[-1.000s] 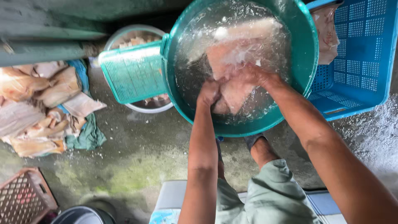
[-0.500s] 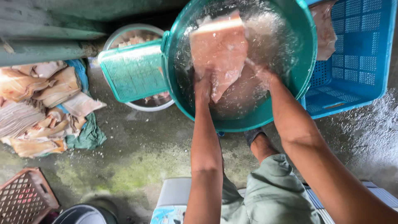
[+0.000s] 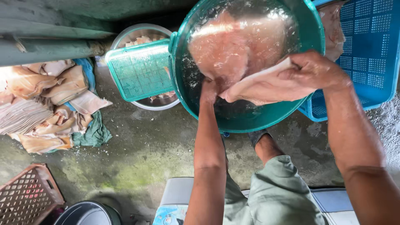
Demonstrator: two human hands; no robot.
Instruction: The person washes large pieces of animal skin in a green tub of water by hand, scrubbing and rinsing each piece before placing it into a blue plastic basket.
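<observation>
— Teal basin (image 3: 310, 62), upper middle of the frame: what's in it?
— Water and a pale pink slab of meat (image 3: 237, 50). The right hand (image 3: 310, 75) grips the slab's near edge at the basin's right rim; the left hand (image 3: 209, 89) is closed on its lower left end, in the water.
— Around it?
— A blue crate (image 3: 371, 54) at the right, a small green basket (image 3: 139, 71) over a metal bowl (image 3: 141, 31) at the left, and stacked slabs (image 3: 46, 100) far left.

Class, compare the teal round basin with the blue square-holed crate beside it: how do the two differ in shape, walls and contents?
The teal basin is round; the blue crate is box-shaped with straight sides. The basin's walls are solid and hold water, while the crate's are perforated with square holes. Both hands work pale skin pieces in the basin; the crate holds one piece, untouched. Both stand on the wet concrete floor.
</observation>
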